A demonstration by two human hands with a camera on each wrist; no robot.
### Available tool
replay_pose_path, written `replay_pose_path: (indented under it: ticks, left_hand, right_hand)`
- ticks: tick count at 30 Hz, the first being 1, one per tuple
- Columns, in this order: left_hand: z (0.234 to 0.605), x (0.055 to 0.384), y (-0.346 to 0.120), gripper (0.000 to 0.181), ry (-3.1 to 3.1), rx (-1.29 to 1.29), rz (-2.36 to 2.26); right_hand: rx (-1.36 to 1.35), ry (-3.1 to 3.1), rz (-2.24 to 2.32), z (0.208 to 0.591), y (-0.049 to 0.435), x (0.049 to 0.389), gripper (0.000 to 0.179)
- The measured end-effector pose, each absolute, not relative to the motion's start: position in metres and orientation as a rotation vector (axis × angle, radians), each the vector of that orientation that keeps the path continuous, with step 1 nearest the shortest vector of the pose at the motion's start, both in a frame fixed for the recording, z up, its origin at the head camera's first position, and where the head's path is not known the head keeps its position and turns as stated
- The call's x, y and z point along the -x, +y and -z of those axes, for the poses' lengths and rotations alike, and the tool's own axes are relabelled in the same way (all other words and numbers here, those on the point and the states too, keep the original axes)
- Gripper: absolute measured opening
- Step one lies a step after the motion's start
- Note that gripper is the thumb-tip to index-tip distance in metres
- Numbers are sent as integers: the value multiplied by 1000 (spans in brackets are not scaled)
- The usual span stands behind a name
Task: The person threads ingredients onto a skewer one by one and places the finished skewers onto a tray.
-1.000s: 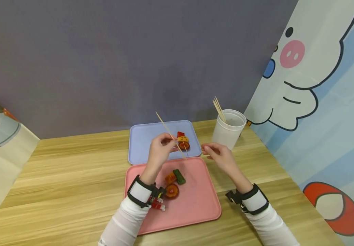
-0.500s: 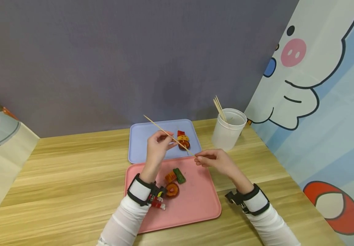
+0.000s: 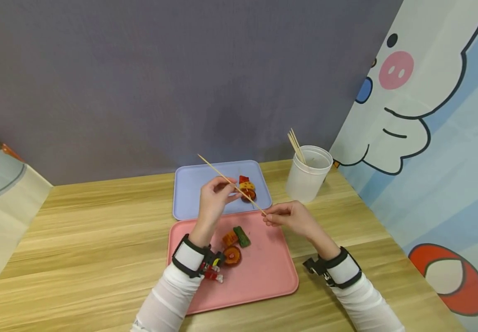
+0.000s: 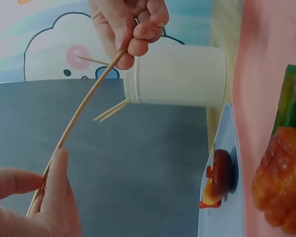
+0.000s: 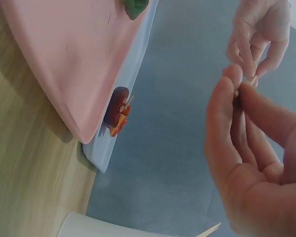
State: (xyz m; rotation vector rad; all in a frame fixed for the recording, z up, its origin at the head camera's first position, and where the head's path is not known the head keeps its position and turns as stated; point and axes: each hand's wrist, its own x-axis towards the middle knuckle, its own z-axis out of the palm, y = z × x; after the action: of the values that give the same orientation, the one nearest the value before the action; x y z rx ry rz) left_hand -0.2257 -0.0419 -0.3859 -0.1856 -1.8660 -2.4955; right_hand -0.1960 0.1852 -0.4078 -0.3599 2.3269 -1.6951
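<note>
A thin wooden skewer slants above the trays, held at two places. My left hand pinches it near its middle between thumb and fingers. At its lower right end my right hand pinches it with thumb and fingertips. Nothing is threaded on the skewer, which bows slightly in the left wrist view. Below lies a pink tray bearing an orange corn-like piece, a green piece, a round brown mushroom-like piece and red-and-white pieces partly hidden by the left wrist.
Behind the pink tray, a blue tray holds a loaded skewer with red, yellow and brown pieces. A white cup with several bare skewers stands at the right. A grey panel rises behind the wooden table.
My right hand has come down and left to take hold of the skewer's lower end. The skewer has swung from steep to flatter, its upper tip shifting left.
</note>
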Motion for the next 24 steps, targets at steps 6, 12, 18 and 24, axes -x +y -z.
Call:
replay_pose_path:
  ticks: [6, 12, 18, 24]
  left_hand:
    - [385, 224, -56, 20, -2337, 356, 2150]
    - [390, 216, -72, 17, -2745, 802, 1452]
    - [397, 208, -77, 22, -2804, 1100, 1041]
    - [407, 196, -79, 25, -2839, 1316, 736]
  right_hand:
    - [352, 2365, 1729, 410, 194, 200, 26]
    - [380, 2397, 1704, 418, 211, 203, 28]
    - [337, 2427, 1689, 424, 227, 204, 27]
    - [234, 2446, 1662, 429, 237, 201, 27]
